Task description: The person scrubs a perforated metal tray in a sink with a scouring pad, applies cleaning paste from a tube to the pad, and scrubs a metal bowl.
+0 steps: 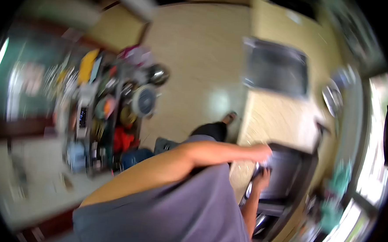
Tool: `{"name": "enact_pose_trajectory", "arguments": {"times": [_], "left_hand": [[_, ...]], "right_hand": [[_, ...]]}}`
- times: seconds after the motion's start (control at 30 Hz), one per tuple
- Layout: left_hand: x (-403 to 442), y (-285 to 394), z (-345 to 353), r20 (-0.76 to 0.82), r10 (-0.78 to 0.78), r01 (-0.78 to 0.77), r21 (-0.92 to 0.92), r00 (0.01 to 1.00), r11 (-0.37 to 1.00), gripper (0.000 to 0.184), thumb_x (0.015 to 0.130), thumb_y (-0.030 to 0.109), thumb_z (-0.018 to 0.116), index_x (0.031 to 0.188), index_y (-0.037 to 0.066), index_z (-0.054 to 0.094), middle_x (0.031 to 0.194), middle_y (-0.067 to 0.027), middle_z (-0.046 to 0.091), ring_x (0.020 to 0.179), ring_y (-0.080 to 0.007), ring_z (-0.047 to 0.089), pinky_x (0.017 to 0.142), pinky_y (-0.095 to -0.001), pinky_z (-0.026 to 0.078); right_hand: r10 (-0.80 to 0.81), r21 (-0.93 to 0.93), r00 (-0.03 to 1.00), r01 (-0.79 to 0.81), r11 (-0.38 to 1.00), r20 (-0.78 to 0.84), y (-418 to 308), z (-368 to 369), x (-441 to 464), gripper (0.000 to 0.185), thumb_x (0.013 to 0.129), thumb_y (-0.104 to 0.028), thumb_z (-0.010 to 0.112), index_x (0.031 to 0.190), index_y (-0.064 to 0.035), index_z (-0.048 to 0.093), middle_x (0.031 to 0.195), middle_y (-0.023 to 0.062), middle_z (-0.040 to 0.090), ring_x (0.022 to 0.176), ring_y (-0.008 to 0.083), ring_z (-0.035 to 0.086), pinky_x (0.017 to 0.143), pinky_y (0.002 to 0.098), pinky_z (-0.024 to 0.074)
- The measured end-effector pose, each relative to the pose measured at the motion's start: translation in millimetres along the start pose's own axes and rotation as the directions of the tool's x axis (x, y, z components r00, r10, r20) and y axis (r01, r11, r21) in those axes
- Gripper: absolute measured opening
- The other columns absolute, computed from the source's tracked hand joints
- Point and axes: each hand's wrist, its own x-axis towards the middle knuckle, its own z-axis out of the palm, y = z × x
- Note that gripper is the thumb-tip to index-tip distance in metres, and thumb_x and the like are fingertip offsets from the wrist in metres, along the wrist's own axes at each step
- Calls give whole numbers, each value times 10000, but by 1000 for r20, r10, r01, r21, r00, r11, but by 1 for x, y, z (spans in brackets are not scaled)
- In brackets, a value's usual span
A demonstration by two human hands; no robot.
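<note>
Both your hands met over the edge of the dark sink

Your left hand (259, 153) was at the near edge of the dark sink (289, 170), its arm stretched across your grey shirt (176, 212). Your right hand (261, 180) was just beside it, with its fingers raised. A small dark object (257, 170) lay between the two hands, right against the fingers of the right one and over the edge of the basin. Blur hid its outline, so you could not tell what it was. The fingers of your left hand looked bent, but you could not tell whether they were closed on anything; nor could you tell whether your right hand gripped the dark object or only touched it.

A faucet (321, 129) stood at the sink's far corner. The pale counter (275, 118) ran past the basin to a grey rectangular panel (276, 67), well apart from your hands. A shiny metal dish (332, 99) was near the wall side of the counter.
</note>
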Motion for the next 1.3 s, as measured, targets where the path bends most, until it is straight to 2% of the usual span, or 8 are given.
{"name": "enact_pose_trajectory", "arguments": {"times": [0.1,0.37,0.6,0.77,0.93,1.1,1.2,1.3], "left_hand": [[0,5,0,60,64,-63,-21,996,998,188,774,67,619,934,-14,678,893,-248,680,858,-420,664,756,-487,525],[63,-9,39,294,-51,-43,307,955,951,306,855,94,596,1135,-29,602,1082,-303,661,1035,-481,624,914,-522,499],[86,-12,59,421,-152,-6,352,894,936,455,891,129,528,1328,6,501,1048,-323,668,1022,-478,636,922,-522,489],[78,-4,53,435,-130,-37,354,891,934,455,887,84,527,1331,-7,492,1045,-314,670,1002,-479,636,901,-526,482],[82,-11,57,417,-90,-65,343,905,937,476,891,86,552,1351,-23,491,1029,-308,674,992,-477,637,894,-521,486],[76,-15,58,399,-63,-86,345,915,935,466,886,82,577,1332,-34,508,1001,-307,675,961,-477,644,868,-525,494],[77,2,53,419,-116,-47,358,901,932,462,888,87,576,1326,-45,509,988,-307,676,954,-481,644,864,-525,493],[75,-7,54,413,-47,-117,363,909,925,460,889,95,576,1321,-49,512,989,-311,675,957,-484,643,866,-525,491]], "right_hand": [[344,72,938,-340,938,-45,-38,-20,-19,324,928,-94,521,1201,-35,685,1416,161,560,1298,352,531,1104,371,400],[577,183,811,-555,811,-95,-50,-13,-74,373,903,-73,551,1267,-47,628,1445,211,505,1360,376,454,1139,405,380],[419,224,907,-402,888,-34,-56,-9,-74,395,929,-96,547,1319,-53,594,1485,228,454,1411,384,388,1157,427,359],[646,174,754,-625,761,-115,-10,-30,-49,498,956,-94,494,1451,-55,461,1575,228,316,1477,374,276,1227,414,236],[359,198,927,-373,906,105,-57,-19,-36,483,974,-100,445,1446,2,444,1588,185,318,1484,332,276,1230,414,222],[498,138,860,-483,865,-110,-22,-20,-8,488,956,-104,485,1432,4,466,1570,174,358,1460,339,322,1208,438,267],[255,125,967,-255,959,12,-53,-12,-17,493,936,-88,485,1418,15,474,1551,185,386,1436,361,356,1169,441,321],[502,159,864,-502,850,41,-22,-35,5,515,908,-66,481,1417,11,479,1539,198,399,1425,368,372,1155,447,336]]}}
